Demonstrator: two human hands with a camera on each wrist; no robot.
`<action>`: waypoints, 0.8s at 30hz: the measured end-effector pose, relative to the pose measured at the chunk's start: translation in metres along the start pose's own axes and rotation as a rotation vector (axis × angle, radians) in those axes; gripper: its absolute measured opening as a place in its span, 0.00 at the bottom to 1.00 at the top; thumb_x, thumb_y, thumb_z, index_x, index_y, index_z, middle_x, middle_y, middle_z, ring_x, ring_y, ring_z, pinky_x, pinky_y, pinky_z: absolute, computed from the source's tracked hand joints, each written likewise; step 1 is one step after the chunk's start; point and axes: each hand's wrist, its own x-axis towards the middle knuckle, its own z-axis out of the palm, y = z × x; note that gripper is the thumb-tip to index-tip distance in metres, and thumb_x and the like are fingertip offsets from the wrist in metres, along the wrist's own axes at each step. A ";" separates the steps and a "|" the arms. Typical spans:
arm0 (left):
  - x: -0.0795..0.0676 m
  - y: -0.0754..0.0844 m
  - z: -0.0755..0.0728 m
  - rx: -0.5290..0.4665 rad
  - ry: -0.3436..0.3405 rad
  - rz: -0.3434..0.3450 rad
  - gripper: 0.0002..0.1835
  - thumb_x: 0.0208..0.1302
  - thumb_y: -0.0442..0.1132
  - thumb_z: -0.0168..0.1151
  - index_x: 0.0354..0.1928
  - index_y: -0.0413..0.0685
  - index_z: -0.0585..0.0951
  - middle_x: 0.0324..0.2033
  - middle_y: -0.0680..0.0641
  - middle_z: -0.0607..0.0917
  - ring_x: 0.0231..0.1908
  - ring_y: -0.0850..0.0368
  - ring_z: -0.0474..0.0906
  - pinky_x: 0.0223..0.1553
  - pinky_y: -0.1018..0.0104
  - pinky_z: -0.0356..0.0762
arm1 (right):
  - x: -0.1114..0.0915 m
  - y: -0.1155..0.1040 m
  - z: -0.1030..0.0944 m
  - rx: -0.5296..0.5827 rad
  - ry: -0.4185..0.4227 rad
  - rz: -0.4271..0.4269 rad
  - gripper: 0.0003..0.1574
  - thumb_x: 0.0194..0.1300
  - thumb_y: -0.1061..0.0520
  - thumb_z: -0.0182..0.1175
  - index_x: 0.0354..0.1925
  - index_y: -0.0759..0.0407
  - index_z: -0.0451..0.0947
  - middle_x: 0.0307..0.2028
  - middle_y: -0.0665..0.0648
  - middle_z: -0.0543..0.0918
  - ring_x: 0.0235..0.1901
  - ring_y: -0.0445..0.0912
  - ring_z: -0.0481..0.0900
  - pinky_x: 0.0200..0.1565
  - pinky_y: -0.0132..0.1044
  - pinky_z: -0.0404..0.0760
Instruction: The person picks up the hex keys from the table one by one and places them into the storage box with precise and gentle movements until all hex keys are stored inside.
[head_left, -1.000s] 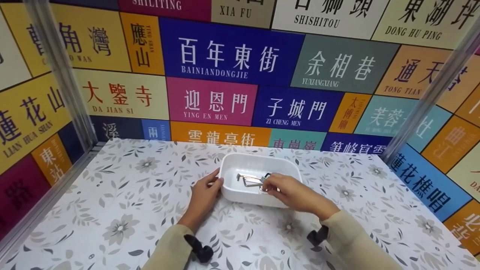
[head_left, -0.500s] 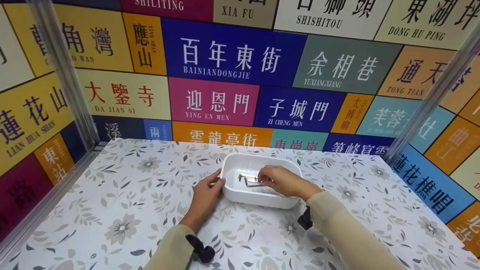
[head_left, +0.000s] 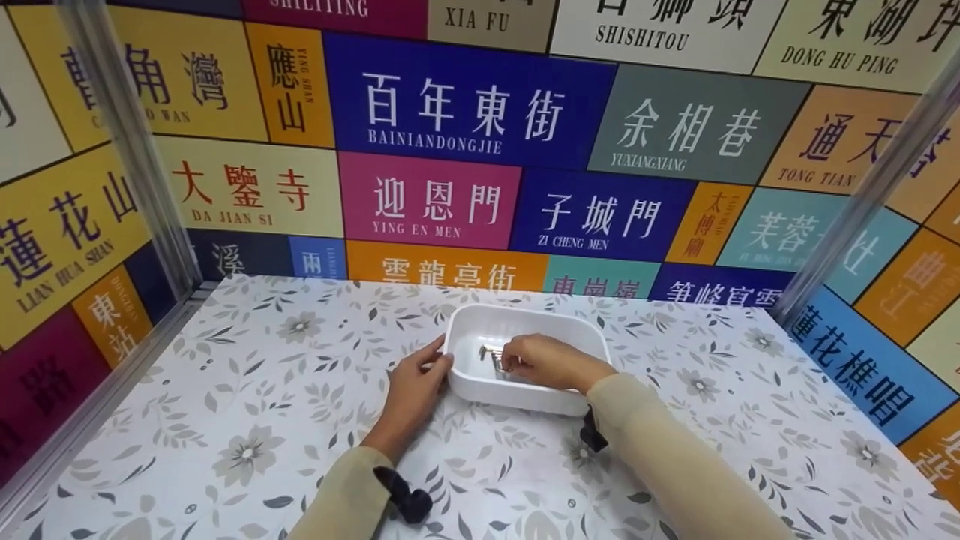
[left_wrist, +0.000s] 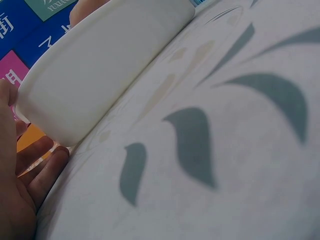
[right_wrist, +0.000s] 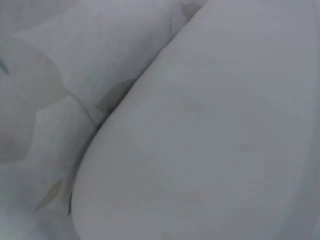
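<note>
A white oval-cornered plastic tub (head_left: pixel 517 397) stands on the table, holding small brass-coloured bent metal rods (head_left: pixel 491 352). My right hand (head_left: pixel 551 361) reaches into it over the near wall, fingers curled down right at the rods and covering part of them. Whether it pinches one I cannot tell. My left hand (head_left: pixel 414 382) rests against the tub's left end, fingers and thumb touching the wall near the rim. In the left wrist view, the left fingers (left_wrist: pixel 42 170) lie loosely bent beside the tub's wall (left_wrist: pixel 100 60). The right wrist view shows mostly the tub's outer wall (right_wrist: pixel 190 140).
A floral-patterned cloth (head_left: pixel 247 457) covers the table. Printed panels (head_left: pixel 472 97) with large lettering form the back and side walls. Metal posts stand at the left (head_left: pixel 142 165) and right (head_left: pixel 847 195) back corners. Each sleeve carries a black wrist camera (head_left: pixel 405 496).
My right hand has moved left inside the tub, over the metal rods, and now hides more of them. The left hand keeps its place against the tub.
</note>
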 end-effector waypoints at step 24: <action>0.002 -0.001 -0.001 0.006 0.007 0.027 0.26 0.63 0.50 0.56 0.64 0.62 0.73 0.44 0.51 0.84 0.37 0.59 0.80 0.38 0.69 0.77 | 0.014 0.005 0.009 -0.052 0.020 0.031 0.07 0.59 0.61 0.62 0.33 0.52 0.85 0.27 0.46 0.83 0.28 0.40 0.74 0.38 0.35 0.77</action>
